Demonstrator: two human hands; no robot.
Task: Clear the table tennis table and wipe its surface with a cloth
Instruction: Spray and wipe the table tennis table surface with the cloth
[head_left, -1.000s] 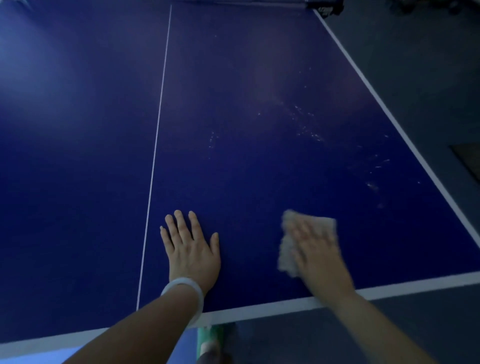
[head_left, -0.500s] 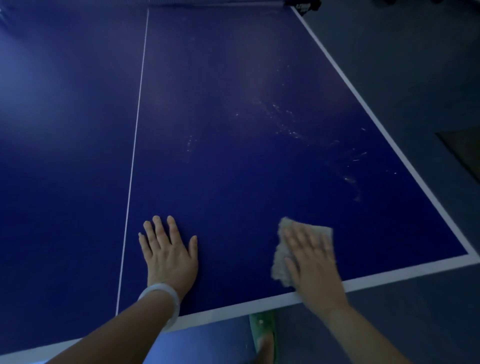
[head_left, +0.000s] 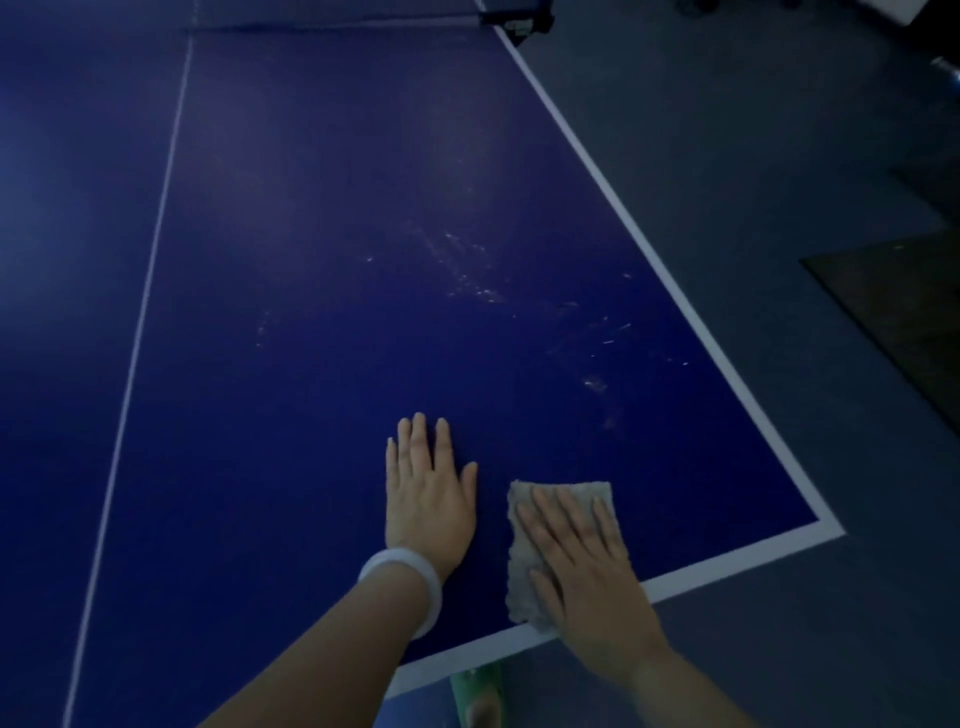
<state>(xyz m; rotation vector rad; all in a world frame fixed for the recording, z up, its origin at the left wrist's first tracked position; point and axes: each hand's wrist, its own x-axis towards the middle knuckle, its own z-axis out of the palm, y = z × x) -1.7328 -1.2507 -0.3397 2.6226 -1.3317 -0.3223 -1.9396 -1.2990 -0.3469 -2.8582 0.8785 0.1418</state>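
Note:
The dark blue table tennis table (head_left: 322, 291) fills most of the view, with white edge lines and a thin centre line. A grey cloth (head_left: 524, 551) lies flat near the table's near edge. My right hand (head_left: 587, 577) presses on it with straight, spread fingers. My left hand (head_left: 428, 499) rests flat on the bare surface just left of the cloth, with a white bangle on the wrist. Pale smears and specks (head_left: 483, 291) mark the surface beyond the hands, toward the right edge.
The net (head_left: 337, 21) and its clamp (head_left: 519, 21) cross the far end. Grey floor lies to the right, with a dark mat (head_left: 893, 312) on it. A green slipper (head_left: 478, 691) shows below the near edge.
The view has shifted, so the table's right corner now shows. My left hand has come closer to the cloth. The cloth under my right hand sits nearer the table's near edge.

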